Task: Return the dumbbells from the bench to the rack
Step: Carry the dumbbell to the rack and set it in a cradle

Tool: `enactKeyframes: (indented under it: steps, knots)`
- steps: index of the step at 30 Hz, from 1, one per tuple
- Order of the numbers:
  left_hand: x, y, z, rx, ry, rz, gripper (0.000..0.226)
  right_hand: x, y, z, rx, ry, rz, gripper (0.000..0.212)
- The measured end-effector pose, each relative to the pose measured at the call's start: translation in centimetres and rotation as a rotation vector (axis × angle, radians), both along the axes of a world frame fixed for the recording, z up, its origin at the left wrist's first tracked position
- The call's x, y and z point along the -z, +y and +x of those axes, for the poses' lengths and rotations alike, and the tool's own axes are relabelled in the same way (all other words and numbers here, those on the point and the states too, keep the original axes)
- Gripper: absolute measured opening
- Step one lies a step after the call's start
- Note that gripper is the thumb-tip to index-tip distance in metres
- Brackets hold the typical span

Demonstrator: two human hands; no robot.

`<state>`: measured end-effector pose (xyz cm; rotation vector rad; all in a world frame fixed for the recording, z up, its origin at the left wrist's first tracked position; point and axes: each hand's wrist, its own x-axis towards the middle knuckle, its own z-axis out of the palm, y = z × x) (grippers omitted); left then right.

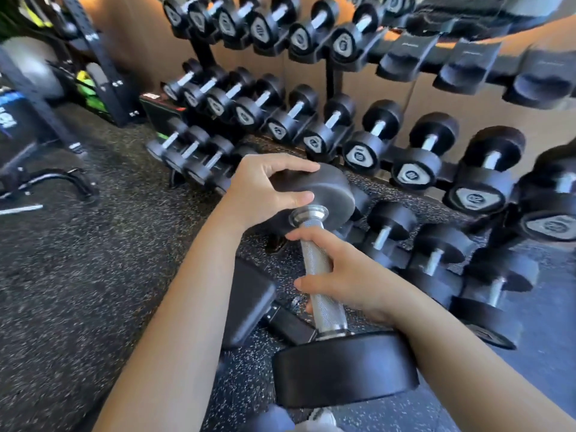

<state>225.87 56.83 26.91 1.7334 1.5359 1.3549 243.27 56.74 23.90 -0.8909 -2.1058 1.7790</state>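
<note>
Carries one black dumbbell [313, 255] in both hands, off the floor and just in front of the rack [202, 54]. Sits tilted: far head up toward the tiers, near head low and close to the camera, knurled steel handle running between.

Grips that handle with the right hand [346, 275], coming in from the right side, fingers curled across the metal. Clasps the far head with the left hand [265, 188], fingers laid over the rim, thumb pressed on the inner face just above the collar (both hands full, then, neither loose). Overlaps the lowest tier in this view; cannot tell whether the far head touches anything there.

Below the left forearm, a black bench pad [249, 300], apart from the dumbbell. Across the middle tier, a row of racked dumbbells [374, 141], black heads with grey badges, handles pointing back toward the tan wall. More of the same on the lowest tier at right, with bigger heads. Along the top tier to the right, several empty cradles [405, 62] side by side. Underfoot, speckled rubber floor [93, 275]. Far left, blurred gear in black, blue and green, too smeared to name.
</note>
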Motion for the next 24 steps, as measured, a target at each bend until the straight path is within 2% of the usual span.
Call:
enactKeyframes:
  steps: [12,18,24]
  knots:
    - [1.4,16.7,6.4,0.293,-0.018,-0.03,0.038,1.0,11.7,5.7,0.28,-0.022,-0.009,0.055]
    - [2.4,26.8,5.8,0.352,-0.015,-0.069,0.039,2.1,20.2,4.1,0.4,-0.019,-0.079,0.054]
    - [1.9,35.8,3.6,0.348,-0.023,-0.073,0.039,2.0,29.3,2.1,0.395,-0.038,-0.058,0.055]
